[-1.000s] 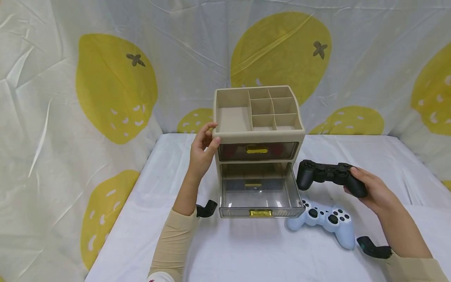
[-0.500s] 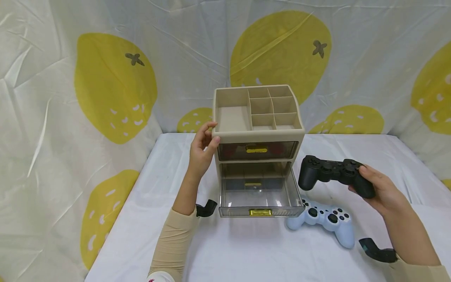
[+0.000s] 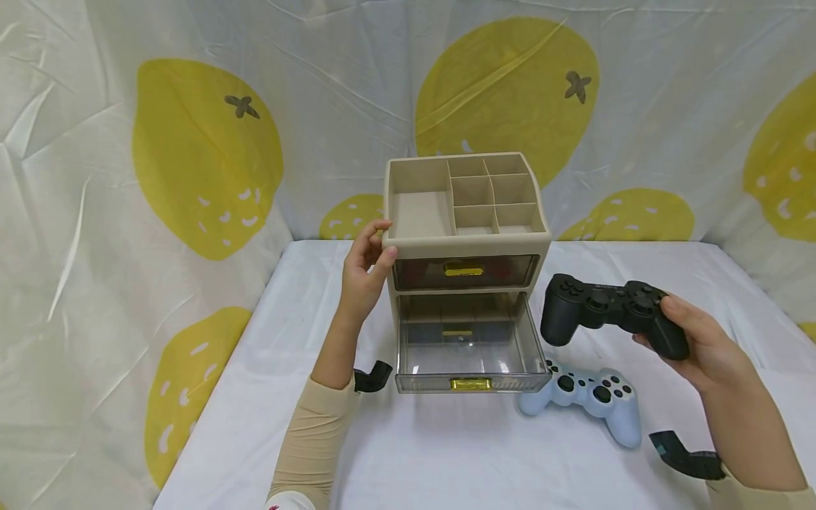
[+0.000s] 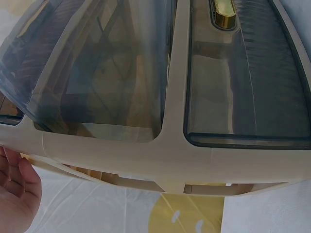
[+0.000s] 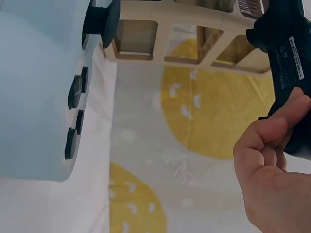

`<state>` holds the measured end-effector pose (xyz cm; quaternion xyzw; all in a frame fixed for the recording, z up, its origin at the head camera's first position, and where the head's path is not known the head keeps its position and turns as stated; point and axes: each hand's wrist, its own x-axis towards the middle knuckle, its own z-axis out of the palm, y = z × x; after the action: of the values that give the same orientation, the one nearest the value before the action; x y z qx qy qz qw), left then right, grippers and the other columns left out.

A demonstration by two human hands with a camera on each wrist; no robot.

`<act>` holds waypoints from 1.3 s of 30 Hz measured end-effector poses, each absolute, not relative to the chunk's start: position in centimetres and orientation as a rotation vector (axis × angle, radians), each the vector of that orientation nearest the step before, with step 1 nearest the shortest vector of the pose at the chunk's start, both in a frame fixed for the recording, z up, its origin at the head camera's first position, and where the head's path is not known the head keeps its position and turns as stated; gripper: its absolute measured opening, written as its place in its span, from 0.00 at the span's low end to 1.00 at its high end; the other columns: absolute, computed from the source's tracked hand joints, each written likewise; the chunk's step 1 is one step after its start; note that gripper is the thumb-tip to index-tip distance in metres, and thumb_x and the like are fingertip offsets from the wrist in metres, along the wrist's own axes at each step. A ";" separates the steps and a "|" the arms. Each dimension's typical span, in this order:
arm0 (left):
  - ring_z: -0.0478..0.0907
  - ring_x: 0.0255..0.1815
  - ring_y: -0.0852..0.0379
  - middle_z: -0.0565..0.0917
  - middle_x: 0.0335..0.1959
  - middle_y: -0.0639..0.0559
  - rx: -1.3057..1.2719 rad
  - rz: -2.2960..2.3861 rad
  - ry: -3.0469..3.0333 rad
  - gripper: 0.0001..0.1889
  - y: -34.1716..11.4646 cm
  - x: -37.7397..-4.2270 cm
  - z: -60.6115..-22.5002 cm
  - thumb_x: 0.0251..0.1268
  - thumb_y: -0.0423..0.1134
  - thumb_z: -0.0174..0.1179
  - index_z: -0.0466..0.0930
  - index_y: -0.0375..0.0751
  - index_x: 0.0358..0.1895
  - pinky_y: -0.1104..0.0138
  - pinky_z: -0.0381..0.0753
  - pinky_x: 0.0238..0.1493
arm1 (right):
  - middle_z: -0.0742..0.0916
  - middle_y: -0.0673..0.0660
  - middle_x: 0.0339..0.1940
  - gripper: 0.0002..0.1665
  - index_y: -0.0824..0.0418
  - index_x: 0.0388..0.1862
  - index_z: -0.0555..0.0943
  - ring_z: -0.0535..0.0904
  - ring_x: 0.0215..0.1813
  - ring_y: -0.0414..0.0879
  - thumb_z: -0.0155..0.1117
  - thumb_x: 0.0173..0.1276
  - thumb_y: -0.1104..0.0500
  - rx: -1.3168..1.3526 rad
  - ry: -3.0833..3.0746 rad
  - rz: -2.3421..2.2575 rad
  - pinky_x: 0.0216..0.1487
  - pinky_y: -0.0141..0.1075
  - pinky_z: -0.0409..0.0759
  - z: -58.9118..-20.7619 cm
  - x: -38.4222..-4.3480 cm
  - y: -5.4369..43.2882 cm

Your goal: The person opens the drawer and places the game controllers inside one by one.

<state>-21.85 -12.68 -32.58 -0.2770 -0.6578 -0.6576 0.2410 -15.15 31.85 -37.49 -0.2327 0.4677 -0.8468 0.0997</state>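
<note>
My right hand (image 3: 714,343) grips the right handle of a black game controller (image 3: 605,308), held up to the right of a beige drawer organizer (image 3: 468,245). In the right wrist view the same controller (image 5: 291,63) shows its underside label. With thumb and fingers my left hand (image 3: 366,273) holds the organizer's left front edge. One clear drawer (image 3: 472,354) with a gold handle is pulled out, with nothing seen in it; the drawer above (image 3: 421,275) is closed. A light blue game controller (image 3: 583,393) lies on the table, partly behind the open drawer's right corner.
A white cloth covers the table (image 3: 446,453). Behind and to the left hangs a pale curtain (image 3: 344,106) printed with large yellow lemons. The organizer's top has several compartments (image 3: 474,191). Each wrist carries a black camera mount (image 3: 685,457).
My right hand has moved right and slightly up with the black controller, away from the drawer, and the controller has tilted. The left hand, organizer and blue controller have stayed put.
</note>
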 end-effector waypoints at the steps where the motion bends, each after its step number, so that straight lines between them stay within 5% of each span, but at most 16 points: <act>1: 0.71 0.32 0.63 0.74 0.31 0.58 -0.757 -1.797 -1.799 0.21 -12.7 -22.2 -32.9 0.62 0.28 0.52 0.67 0.23 0.58 0.70 0.70 0.39 | 0.79 0.60 0.53 0.23 0.68 0.61 0.74 0.82 0.49 0.49 0.35 0.78 0.64 -0.698 1.370 -2.506 0.46 0.39 0.82 -37.4 -15.1 31.7; 15: 0.71 0.32 0.59 0.74 0.31 0.54 -0.775 -1.783 -1.787 0.24 -13.1 -23.6 -34.4 0.63 0.40 0.55 0.69 0.30 0.59 0.68 0.70 0.38 | 0.80 0.61 0.51 0.23 0.70 0.60 0.74 0.81 0.48 0.49 0.32 0.78 0.65 -0.803 1.377 -2.446 0.47 0.36 0.81 -36.2 -15.1 28.4; 29: 0.70 0.31 0.59 0.74 0.30 0.54 -0.786 -1.824 -1.757 0.21 -13.0 -23.7 -34.5 0.64 0.33 0.54 0.69 0.29 0.59 0.69 0.69 0.37 | 0.78 0.55 0.53 0.22 0.60 0.63 0.75 0.79 0.50 0.44 0.36 0.79 0.62 -0.744 1.618 -2.312 0.46 0.35 0.80 -35.8 -15.0 25.5; 39: 0.70 0.31 0.59 0.74 0.30 0.55 -0.770 -1.811 -1.777 0.28 -12.9 -23.7 -34.4 0.65 0.48 0.57 0.68 0.29 0.59 0.69 0.70 0.36 | 0.80 0.54 0.55 0.22 0.54 0.62 0.76 0.80 0.48 0.47 0.40 0.79 0.62 -0.655 1.698 -2.260 0.44 0.37 0.81 -35.8 -15.1 23.1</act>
<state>-23.66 -12.95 -34.44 -0.2817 -0.6502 -0.6626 0.2424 -15.15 23.06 -35.81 -0.2240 0.5810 -0.7733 0.1198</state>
